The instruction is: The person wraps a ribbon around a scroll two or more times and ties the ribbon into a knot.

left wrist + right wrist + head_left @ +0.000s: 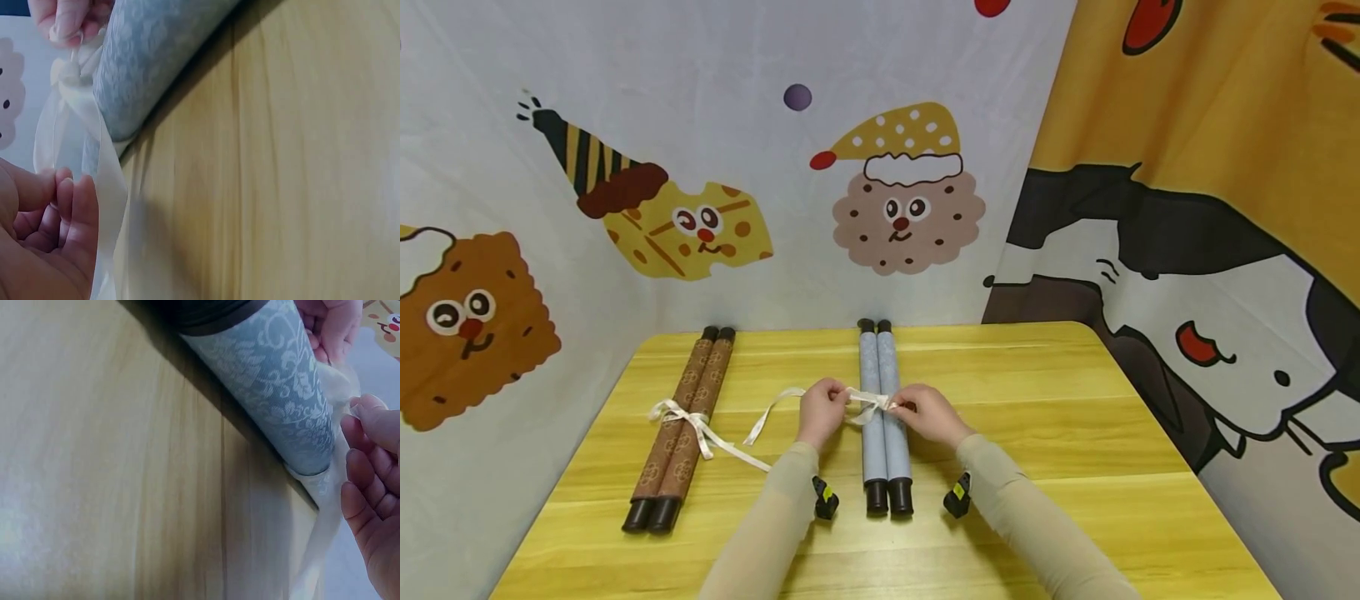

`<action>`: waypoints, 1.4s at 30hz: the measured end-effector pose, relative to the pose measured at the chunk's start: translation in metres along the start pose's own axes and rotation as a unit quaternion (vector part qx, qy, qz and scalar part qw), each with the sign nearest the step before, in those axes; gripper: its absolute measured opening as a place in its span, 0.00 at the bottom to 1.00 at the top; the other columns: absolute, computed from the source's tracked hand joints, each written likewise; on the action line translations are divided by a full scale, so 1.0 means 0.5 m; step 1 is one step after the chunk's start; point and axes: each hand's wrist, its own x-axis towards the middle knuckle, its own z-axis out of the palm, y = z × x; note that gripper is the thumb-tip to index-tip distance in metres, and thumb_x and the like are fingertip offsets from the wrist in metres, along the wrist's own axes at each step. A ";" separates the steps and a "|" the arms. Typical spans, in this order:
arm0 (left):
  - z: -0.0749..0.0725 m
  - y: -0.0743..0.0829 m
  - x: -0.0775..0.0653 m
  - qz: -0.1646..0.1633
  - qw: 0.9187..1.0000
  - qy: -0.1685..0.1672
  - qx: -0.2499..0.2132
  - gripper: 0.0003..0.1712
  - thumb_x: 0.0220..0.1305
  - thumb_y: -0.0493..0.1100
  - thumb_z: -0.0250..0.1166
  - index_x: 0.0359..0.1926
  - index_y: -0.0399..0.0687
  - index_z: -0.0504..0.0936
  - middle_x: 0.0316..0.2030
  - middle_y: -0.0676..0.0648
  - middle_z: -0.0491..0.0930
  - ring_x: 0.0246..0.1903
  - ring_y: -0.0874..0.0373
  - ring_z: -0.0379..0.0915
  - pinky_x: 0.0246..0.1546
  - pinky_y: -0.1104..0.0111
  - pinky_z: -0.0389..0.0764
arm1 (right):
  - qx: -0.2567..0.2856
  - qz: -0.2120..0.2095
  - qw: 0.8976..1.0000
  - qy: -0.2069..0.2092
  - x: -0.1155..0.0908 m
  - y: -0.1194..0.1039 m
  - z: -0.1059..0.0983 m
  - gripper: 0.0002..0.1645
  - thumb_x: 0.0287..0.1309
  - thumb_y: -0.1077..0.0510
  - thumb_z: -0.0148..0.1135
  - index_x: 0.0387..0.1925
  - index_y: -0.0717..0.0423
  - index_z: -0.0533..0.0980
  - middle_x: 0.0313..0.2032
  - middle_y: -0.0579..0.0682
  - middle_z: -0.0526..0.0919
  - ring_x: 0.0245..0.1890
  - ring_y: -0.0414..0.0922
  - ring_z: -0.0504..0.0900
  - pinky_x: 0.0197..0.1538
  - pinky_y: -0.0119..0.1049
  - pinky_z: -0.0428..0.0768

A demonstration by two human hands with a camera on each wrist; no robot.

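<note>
A pair of light-blue patterned scroll rolls (874,454) with dark end caps lies side by side on the table, a white ribbon (872,398) wrapped around their middle. Left of the rolls, my left hand (823,410) pinches a ribbon loop between thumb and fingertips; the left wrist view shows that loop (47,140) near the knot. Across the rolls, my right hand (932,414) pinches another part of the ribbon close to the knot, its other fingers loosely curled in the right wrist view. A loose ribbon tail (769,415) trails left over the table.
To the left lie two brown patterned scroll rolls (681,429), tied with a white ribbon bow (685,413) whose long tail reaches toward my left forearm. The yellow wood-grain table (1037,517) ends at a cartoon-printed cloth (737,67) behind it.
</note>
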 end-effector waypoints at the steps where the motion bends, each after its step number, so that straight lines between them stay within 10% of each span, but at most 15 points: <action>1: -0.003 -0.003 0.001 -0.002 1.000 0.003 0.008 0.06 0.63 0.34 0.66 0.29 0.39 0.81 0.24 0.47 0.80 0.22 0.58 0.71 0.26 0.67 0.73 | 0.003 0.004 1.000 -0.001 0.000 0.002 0.001 0.06 0.62 0.58 0.68 0.30 0.54 0.82 0.26 0.40 0.76 0.26 0.37 0.69 0.31 0.32 0.70; 42: -0.048 -0.041 0.021 -0.033 0.995 0.027 0.085 0.05 0.66 0.33 0.61 0.32 0.35 0.79 0.30 0.39 0.80 0.34 0.42 0.77 0.40 0.51 0.77 | -0.033 0.029 0.997 0.062 -0.024 0.032 -0.001 0.08 0.57 0.57 0.72 0.24 0.50 0.81 0.28 0.41 0.79 0.30 0.39 0.73 0.37 0.36 0.74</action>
